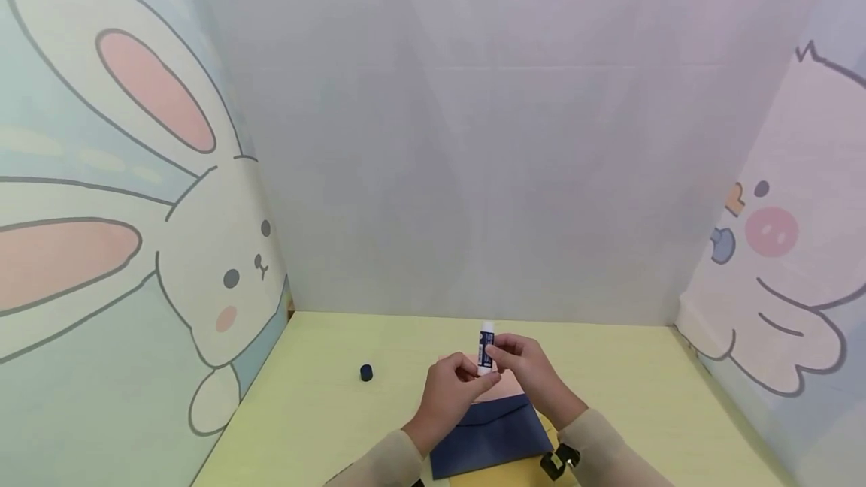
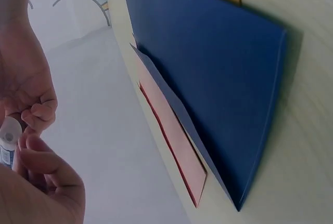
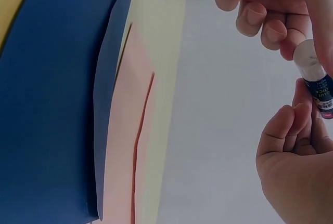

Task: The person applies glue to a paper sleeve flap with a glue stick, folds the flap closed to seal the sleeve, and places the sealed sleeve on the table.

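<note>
A glue stick [image 1: 485,348] with a dark blue label stands nearly upright, uncapped, above the envelopes. My left hand [image 1: 449,397] pinches its white bottom end between thumb and fingers. Higher up, the right hand [image 1: 531,374] grips the labelled body with thumb and fingertips. In the right wrist view the glue stick's white base [image 3: 309,57] sits by the left fingers. Below the hands lies a navy blue envelope [image 1: 492,434], its flap raised in the wrist views. A pink envelope [image 3: 127,99] lies just beyond that flap, partly hidden.
The dark blue cap [image 1: 366,373] stands on the pale yellow table [image 1: 325,412], left of the hands. A yellow envelope [image 1: 504,474] shows under the navy one. A small black and yellow object [image 1: 555,464] is beside the right wrist. Grey curtain [image 1: 460,171] hangs behind; printed panels flank the table.
</note>
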The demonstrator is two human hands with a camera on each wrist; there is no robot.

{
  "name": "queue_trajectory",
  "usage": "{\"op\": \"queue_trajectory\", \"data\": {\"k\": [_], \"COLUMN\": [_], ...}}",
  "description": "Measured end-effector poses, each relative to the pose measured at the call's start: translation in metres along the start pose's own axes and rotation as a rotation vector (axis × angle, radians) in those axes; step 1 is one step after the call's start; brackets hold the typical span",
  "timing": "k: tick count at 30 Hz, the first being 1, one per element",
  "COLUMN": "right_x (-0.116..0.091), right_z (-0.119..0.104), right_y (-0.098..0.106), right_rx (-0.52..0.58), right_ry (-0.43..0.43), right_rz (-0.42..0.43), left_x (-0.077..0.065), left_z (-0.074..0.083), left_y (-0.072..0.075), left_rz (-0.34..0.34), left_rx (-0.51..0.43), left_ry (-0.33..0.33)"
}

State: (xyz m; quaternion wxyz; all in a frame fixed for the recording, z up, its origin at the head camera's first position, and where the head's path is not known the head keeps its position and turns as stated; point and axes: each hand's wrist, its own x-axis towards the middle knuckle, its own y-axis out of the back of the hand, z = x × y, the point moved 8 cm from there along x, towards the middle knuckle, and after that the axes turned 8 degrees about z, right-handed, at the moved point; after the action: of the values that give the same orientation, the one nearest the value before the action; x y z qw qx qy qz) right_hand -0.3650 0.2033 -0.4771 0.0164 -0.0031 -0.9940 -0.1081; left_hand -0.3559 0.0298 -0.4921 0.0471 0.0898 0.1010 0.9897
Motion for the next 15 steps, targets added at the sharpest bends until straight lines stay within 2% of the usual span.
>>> {"op": "queue_trajectory", "data": {"k": [3, 6, 9, 15], "right_x": [0.001, 0.001, 0.001, -0.001], "right_z": [0.002, 0.004, 0.005, 0.006], "right_y": [-0.001, -0.001, -0.001, -0.001], "right_rx": [0.0, 0.006, 0.013, 0.035], "right_ry": [-0.005, -0.01, -0.006, -0.007], "right_rz": [-0.007, -0.012, -0.024, -0.031], "left_x": [-0.001, -0.002, -0.002, -0.003], "left_z": [-0.001, -0.002, -0.005, -0.016], "left_y": [0.0, -0.001, -0.003, -0.011], "left_rz": [0.008, -0.009, -0.043, -0.149], "left_rx": [-0.002, -0.046, -0.103, -0.201], "left_ry": [0.008, 0.027, 0.065, 0.183]}}
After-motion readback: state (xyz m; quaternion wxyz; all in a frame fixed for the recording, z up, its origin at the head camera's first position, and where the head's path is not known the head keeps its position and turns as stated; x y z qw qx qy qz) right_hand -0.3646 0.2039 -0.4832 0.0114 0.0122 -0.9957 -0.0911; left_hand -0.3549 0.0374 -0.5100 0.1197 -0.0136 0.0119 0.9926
